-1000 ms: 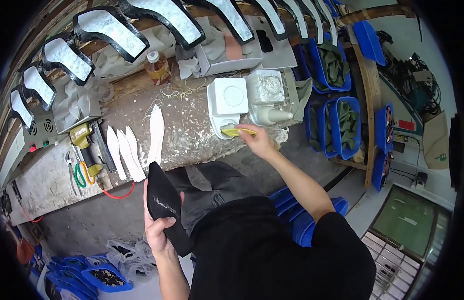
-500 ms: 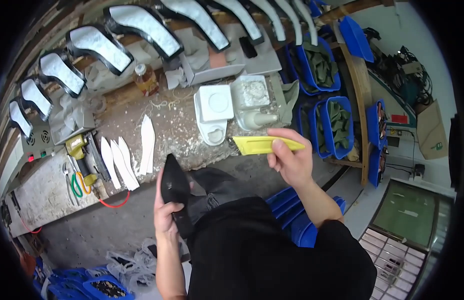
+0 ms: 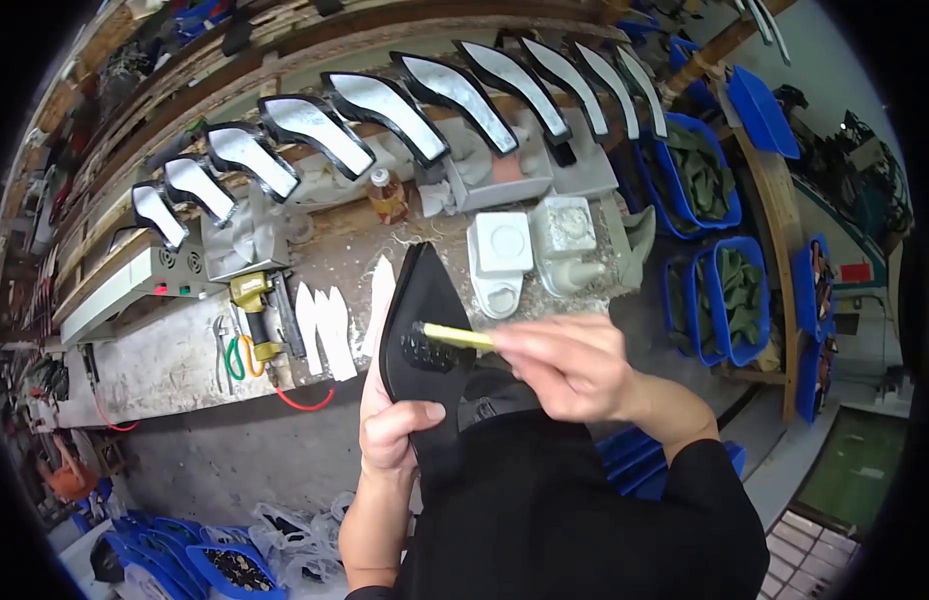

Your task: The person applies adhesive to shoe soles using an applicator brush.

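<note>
My left hand (image 3: 393,435) is closed around a black pointed shoe (image 3: 432,290), with its thumb across the near part and its fingers behind the edge. The shoe's toe points up and away from me. My right hand (image 3: 575,370) grips a yellow-handled brush (image 3: 459,336), now seen nearly edge-on. Its dark bristles are at the broad black face of the shoe, beside a wet, shiny patch (image 3: 425,352). White pointed strips (image 3: 333,325) lie on the workbench (image 3: 175,375) beyond my left hand.
Several black pointed shoes with whitish undersides (image 3: 385,112) line the rack. White containers (image 3: 500,245) stand on the bench beside a bottle (image 3: 388,195). A yellow-green air tool (image 3: 253,300) and scissors (image 3: 247,355) lie left. Blue bins (image 3: 737,300) with green cloth stand right.
My right hand has brought the brush left and down onto the shoe. My left hand has turned the shoe so its broad face shows. The view has shifted, showing more of the rack.
</note>
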`<state>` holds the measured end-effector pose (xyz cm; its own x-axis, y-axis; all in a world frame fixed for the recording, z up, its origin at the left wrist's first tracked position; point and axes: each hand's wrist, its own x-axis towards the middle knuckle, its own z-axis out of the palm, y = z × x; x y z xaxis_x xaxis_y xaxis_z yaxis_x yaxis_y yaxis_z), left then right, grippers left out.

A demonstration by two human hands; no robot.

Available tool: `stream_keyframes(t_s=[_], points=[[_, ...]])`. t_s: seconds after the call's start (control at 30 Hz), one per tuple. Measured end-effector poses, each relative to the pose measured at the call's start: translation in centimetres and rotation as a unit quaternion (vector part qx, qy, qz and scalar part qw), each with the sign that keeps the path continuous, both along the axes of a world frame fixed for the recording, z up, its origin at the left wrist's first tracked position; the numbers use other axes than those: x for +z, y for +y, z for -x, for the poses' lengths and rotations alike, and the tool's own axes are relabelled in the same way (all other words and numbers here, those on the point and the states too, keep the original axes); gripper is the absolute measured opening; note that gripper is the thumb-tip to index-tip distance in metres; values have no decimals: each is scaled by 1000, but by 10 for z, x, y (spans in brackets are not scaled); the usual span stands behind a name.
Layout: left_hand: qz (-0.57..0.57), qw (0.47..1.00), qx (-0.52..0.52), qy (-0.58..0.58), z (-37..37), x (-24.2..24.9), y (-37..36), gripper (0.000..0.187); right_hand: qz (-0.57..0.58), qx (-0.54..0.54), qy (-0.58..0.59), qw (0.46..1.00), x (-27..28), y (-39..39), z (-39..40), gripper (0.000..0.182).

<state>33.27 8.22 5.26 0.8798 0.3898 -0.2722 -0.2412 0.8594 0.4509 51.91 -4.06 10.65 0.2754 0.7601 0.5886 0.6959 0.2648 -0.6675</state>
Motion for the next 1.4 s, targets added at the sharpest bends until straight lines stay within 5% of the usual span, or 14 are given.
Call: stream_keyframes(t_s=[0.33,0.47,0.63,0.7,0.73,0.8,0.97,1.17,1.4], points=[[-53,997,60,24,20,33,1,115,6,93,-107,990,19,13,12,33],[-87,993,77,4,33,34,-2,117,-28,42,43,998,20,28,3,32],[-106,991,81,-6,52,35,-6,118,-52,-12,-41,998,31,16,38,29],[-110,990,87,-30,52,36,-9,116,14,-47,179,983,34,22,23,25],[-113,988,94,-54,49,36,-10,113,9,-46,176,983,33,29,10,25],[-112,984,102,-95,48,37,-14,108,31,-39,510,859,24,34,-8,22],[-116,988,100,-30,59,35,-19,110,112,64,500,857,54,9,5,23],[-116,985,77,-105,50,32,-20,110,54,28,551,832,40,19,-25,22],[-118,988,70,-67,45,39,-23,110,57,11,444,894,52,1,-5,20]])
